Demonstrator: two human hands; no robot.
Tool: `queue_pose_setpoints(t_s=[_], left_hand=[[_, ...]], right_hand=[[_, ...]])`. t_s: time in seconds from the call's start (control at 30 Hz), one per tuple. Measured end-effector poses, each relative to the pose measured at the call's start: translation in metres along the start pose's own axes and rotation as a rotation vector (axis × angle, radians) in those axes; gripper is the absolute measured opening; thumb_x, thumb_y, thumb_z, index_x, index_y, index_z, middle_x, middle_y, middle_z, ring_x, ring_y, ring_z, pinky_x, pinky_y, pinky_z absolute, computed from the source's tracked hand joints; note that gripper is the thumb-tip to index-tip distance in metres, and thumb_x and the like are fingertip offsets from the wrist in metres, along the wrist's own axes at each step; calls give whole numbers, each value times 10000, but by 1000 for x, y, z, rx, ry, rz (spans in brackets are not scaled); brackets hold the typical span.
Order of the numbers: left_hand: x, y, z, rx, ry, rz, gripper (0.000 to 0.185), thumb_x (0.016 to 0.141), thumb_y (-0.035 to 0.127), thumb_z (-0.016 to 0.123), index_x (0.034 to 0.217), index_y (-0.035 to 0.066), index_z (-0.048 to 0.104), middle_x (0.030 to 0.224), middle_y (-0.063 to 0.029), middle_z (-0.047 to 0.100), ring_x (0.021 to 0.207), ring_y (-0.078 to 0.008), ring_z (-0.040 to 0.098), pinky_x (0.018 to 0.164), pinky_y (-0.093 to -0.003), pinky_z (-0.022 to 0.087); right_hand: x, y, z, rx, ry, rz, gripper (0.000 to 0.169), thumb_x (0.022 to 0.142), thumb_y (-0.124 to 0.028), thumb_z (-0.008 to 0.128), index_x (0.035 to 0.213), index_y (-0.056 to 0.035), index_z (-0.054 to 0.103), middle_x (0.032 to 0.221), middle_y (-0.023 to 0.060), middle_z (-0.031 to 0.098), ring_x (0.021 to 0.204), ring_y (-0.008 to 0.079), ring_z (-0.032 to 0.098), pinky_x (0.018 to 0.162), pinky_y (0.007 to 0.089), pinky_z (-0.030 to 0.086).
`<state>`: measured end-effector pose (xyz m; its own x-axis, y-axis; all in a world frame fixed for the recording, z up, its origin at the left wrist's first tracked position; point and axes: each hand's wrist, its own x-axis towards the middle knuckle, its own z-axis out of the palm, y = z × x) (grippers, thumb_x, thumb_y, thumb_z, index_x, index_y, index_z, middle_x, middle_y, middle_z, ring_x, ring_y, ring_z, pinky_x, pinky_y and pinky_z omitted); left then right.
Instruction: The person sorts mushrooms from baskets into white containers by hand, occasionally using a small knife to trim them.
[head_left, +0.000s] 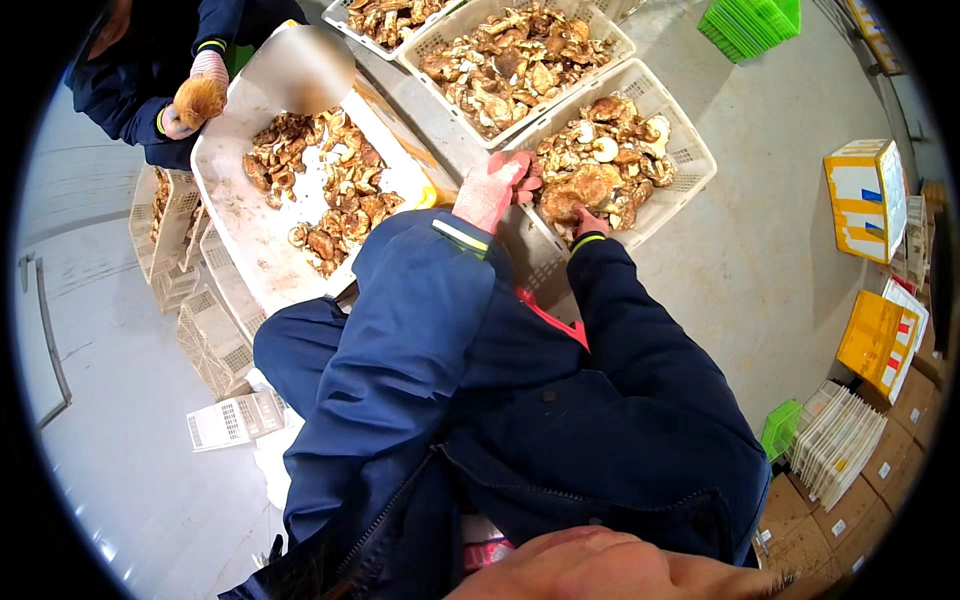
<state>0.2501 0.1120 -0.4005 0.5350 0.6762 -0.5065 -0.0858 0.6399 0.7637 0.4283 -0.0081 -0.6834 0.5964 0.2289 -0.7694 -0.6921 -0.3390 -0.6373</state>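
Note:
My left hand (496, 186), in a pink knitted glove, is at the near left rim of a white plastic crate (694, 174). Its fingers are bent and apart over the rim, and I see nothing in them. Inside this crate lie many brown and white mushrooms (611, 135). My bare right hand (592, 223) grips the near edge of a large brown mushroom (581, 189) at the front of the crate. The fingers under that cap are hidden.
A white foam box (232, 202) with mushrooms stands to the left. Across it, a co-worker's hands (199, 97) hold a large brown mushroom. Another mushroom-filled crate (626, 45) adjoins mine. Green baskets (750, 26) stand far right; yellow-taped boxes (866, 199) line the right side.

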Motion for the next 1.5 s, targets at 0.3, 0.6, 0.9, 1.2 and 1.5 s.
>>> queue_pose_setpoints(t_s=[0.3, 0.6, 0.9, 1.2, 1.5], left_hand=[[7, 1, 6, 642, 124, 61, 461, 815, 263, 635, 1201, 54, 492, 860, -33, 575, 651, -100, 498, 581, -240, 411], [-19, 24, 31, 385, -151, 332, 493, 749, 254, 690, 1178, 102, 498, 771, 9, 570, 605, -45, 485, 505, -225, 392], [-28, 25, 35, 1231, 246, 559, 375, 775, 335, 631, 1079, 123, 571, 983, -126, 626, 936, -292, 593, 768, -376, 474], [-30, 25, 28, 937, 101, 506, 422, 735, 212, 672, 1127, 103, 562, 929, -105, 624, 835, -252, 621, 709, -349, 487], [-31, 27, 28, 825, 41, 583, 476, 736, 168, 687, 1191, 142, 549, 912, -90, 598, 781, -238, 579, 717, -323, 465]], right_hand=[[-125, -166, -43, 434, -783, 421, 79, 946, -199, 471, 871, -212, 494, 543, -75, 296, 450, 62, 301, 429, 192, 266], [-197, -180, -11, 216, -937, 286, 231, 919, -366, 509, 1025, -170, 569, 524, -106, 268, 427, 32, 231, 423, 195, 172], [-218, -173, 14, -135, -767, -477, 344, 927, -364, 463, 1117, -90, 550, 675, -62, 463, 487, 35, 321, 437, 201, 241], [-238, -175, 21, -105, -753, -396, 355, 926, -340, 498, 1143, -63, 545, 843, -40, 577, 560, 24, 440, 463, 151, 321], [-229, -179, 21, -11, -742, -368, 307, 927, -294, 512, 1134, -68, 532, 811, -44, 556, 552, 23, 425, 461, 150, 316]])
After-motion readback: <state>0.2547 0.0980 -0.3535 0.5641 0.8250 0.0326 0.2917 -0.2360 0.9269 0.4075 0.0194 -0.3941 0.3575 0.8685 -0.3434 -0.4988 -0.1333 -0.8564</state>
